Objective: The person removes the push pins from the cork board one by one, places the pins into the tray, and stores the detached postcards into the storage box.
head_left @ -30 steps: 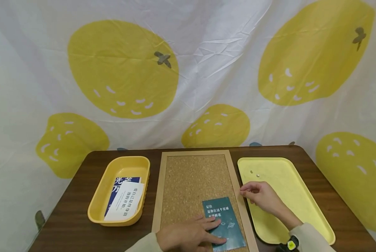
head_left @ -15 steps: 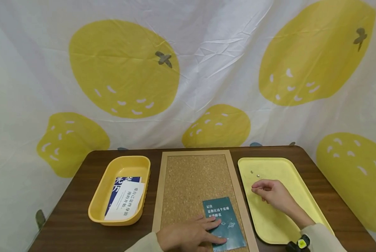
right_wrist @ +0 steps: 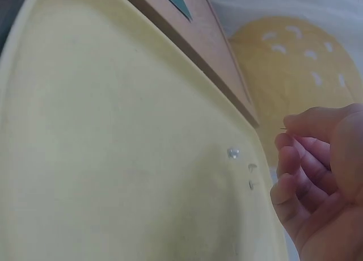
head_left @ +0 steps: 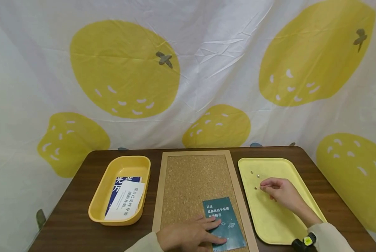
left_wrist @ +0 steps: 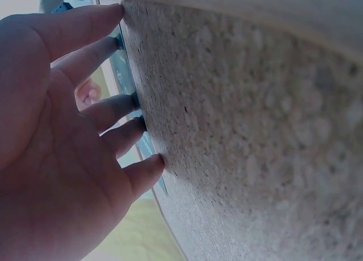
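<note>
On the cork board [head_left: 194, 182] lies a dark green card [head_left: 233, 232] with white lettering, slightly turned. My left hand [head_left: 192, 232] rests with spread, straight fingers over the card's left part; in the left wrist view several fingertips press at the card and the cork. Over the yellow tray [head_left: 279, 227] my right hand [head_left: 280, 194] pinches a thumbtack [right_wrist: 283, 128] between thumb and forefinger. Only its thin point shows, the head being hidden by the fingers. Three loose thumbtacks [right_wrist: 233, 152] lie on the tray near the pinching fingertips.
To the left of the board stands a deeper orange-yellow basket [head_left: 95, 210] holding a white card [head_left: 126, 201] on top of a blue one [head_left: 112, 196]. Behind the dark wooden table [head_left: 71, 217] hangs a lemon-print cloth [head_left: 188, 87].
My right hand has moved rightward from the board's edge to over the tray. A third loose thumbtack now shows beside the fingertips. The left hand and green card have not moved.
</note>
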`<state>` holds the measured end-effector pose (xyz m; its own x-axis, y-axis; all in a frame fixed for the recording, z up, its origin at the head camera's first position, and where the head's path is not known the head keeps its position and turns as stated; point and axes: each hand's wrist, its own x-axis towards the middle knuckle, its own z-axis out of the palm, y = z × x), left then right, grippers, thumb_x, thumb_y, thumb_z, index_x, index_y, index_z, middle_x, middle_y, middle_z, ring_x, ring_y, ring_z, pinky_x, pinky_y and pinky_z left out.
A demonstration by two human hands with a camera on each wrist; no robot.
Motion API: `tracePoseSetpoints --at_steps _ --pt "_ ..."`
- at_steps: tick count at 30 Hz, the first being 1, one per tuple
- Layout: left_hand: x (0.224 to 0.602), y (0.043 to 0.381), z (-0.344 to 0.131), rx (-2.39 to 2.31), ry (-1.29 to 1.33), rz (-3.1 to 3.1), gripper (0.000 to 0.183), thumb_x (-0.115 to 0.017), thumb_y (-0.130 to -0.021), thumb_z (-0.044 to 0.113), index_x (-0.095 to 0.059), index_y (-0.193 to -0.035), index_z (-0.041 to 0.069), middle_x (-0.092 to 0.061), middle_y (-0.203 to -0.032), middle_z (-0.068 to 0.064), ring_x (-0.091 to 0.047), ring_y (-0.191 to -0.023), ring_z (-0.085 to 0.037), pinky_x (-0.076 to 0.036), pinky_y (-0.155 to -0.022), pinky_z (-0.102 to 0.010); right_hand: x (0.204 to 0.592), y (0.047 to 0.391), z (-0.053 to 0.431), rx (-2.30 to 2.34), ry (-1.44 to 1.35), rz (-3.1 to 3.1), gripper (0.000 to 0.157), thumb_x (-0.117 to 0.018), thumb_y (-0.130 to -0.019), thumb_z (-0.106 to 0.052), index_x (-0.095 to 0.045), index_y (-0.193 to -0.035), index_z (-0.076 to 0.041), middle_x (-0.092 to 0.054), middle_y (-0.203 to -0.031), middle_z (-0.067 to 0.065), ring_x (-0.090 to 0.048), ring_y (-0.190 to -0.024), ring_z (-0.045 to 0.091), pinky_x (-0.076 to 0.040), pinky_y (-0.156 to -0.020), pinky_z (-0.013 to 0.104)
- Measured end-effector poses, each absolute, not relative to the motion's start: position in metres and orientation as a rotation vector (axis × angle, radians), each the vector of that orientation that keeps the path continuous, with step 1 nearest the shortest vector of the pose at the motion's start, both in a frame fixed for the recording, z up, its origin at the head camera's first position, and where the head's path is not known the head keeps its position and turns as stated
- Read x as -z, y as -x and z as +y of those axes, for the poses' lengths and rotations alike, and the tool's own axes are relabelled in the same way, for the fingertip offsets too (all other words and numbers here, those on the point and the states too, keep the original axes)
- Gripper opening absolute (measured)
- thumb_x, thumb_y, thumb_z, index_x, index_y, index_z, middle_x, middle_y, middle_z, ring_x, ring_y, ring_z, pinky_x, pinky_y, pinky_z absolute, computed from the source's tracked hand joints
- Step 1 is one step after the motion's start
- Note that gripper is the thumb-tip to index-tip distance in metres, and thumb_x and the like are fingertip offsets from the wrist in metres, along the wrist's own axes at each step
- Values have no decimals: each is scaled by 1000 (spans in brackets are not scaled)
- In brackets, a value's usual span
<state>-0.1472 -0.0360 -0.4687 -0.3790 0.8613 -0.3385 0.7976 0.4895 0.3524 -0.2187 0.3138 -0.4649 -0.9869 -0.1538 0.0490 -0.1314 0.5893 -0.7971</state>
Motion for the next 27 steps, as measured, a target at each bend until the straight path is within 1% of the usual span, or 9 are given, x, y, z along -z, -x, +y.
tracePoseSetpoints --at_steps 2,6,10,12,15,19,22,25,27 --pt "471 148 -37 -178 -1363 2255 53 -54 -101 41 -35 -150 46 -16 -165 9 -13 -152 -10 -19 -122 -35 465 219 316 1403 250 2777 21 -69 -94 -17 -71 -103 1 -65 -74 11 -53 -56 14 -44 -47 25" --pt "478 151 -38 -209 -1356 2224 54 -51 -103 41 -28 -151 49 -10 -165 11 -7 -152 -9 -15 -123 -36 467 222 322 1424 271 2795 21 -69 -94 -15 -70 -103 3 -66 -75 11 -54 -56 14 -45 -48 25" --pt "470 149 -37 -197 -1357 2228 54 -52 -102 39 -31 -152 46 -13 -166 8 -10 -152 -11 -17 -123 -37 470 224 328 1414 250 2823 18 -68 -94 -13 -70 -102 4 -66 -75 10 -54 -56 12 -45 -47 25" --pt "463 146 -36 -175 -1362 2245 54 -55 -101 37 -36 -151 44 -18 -165 5 -14 -152 -12 -20 -122 -37 471 226 331 1417 218 2820 18 -68 -93 -11 -70 -102 4 -66 -75 10 -53 -56 11 -44 -46 24" --pt "459 144 -36 -154 -1355 2254 53 -55 -101 39 -37 -151 43 -19 -165 7 -15 -152 -9 -19 -122 -35 475 228 335 1440 178 2805 19 -68 -93 -10 -69 -104 5 -65 -76 9 -53 -55 10 -45 -46 24" --pt "485 154 -36 -172 -1358 2248 55 -53 -101 43 -30 -150 51 -11 -165 13 -9 -151 -6 -16 -123 -35 477 230 339 1465 165 2792 19 -67 -94 -8 -69 -105 7 -67 -80 10 -54 -56 10 -46 -47 25" --pt "493 156 -37 -201 -1352 2237 55 -52 -101 43 -28 -149 53 -9 -165 14 -6 -151 -6 -14 -124 -37 479 230 341 1458 157 2800 17 -65 -94 -5 -69 -104 7 -69 -85 12 -55 -58 10 -46 -48 25" --pt "476 150 -37 -212 -1339 2236 54 -53 -101 40 -32 -150 49 -13 -165 11 -10 -152 -8 -15 -123 -37 480 231 342 1451 158 2813 16 -64 -94 -3 -69 -104 8 -70 -86 14 -55 -58 9 -47 -48 25" --pt "473 149 -37 -222 -1327 2232 54 -53 -101 40 -32 -150 49 -12 -165 11 -9 -152 -8 -13 -124 -36 480 231 343 1454 161 2814 15 -63 -94 -1 -69 -103 8 -70 -86 14 -55 -58 9 -47 -48 24"
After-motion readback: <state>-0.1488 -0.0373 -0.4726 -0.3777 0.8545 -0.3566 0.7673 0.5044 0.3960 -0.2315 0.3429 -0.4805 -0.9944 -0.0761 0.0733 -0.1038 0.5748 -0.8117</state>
